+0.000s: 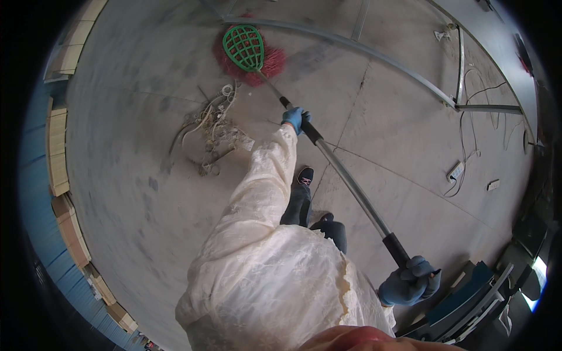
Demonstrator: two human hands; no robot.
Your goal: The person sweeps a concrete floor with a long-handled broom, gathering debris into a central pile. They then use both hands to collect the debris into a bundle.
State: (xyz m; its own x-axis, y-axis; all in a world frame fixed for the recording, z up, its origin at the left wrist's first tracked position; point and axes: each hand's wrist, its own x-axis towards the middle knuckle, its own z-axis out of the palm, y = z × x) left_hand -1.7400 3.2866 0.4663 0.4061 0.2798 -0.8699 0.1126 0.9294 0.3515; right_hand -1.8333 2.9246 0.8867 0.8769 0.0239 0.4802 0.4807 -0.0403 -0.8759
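— Two hands on one broom point(328, 152); how does it lie?

— Its shaft runs on a slant from near right to far left. The right hand point(410, 282), gloved blue, is wrapped shut round the black grip at the near end. The left hand point(295, 119), arm stretched out, is closed on the shaft much farther along.

— And the head?

— The head point(246, 50), green mesh over red bristles, sits on the floor point(134, 193) beyond the left hand. That hand is the nearer one. A tangle of wires point(213, 131) lies just left of the shaft.
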